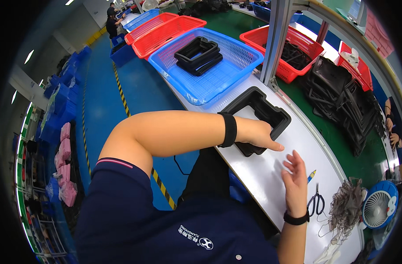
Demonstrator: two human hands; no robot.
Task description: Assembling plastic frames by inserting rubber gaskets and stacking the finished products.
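Note:
A black rectangular frame (278, 115), molded with a notched rim, lies on the white table beside the blue basket. My left hand (255, 132) reaches across it and grips its near right side, thumb pointing right; the other fingers are mostly hidden. Just right of the frame, my right hand (294, 180) hovers above the table, fingers spread and holding nothing. Beside that hand are a yellow-and-blue pen-like tool (312, 176) and dark-handled scissors (316, 201). More black frames (198, 55) sit stacked in the blue basket (205, 94).
Red baskets (176, 33) stand beyond the blue one. A metal post (276, 44) rises at the table's far edge, with a heap of black parts (339, 97) behind it. Tangled dark scraps (345, 207) and a blue fan (379, 204) are at right. Other people work nearby.

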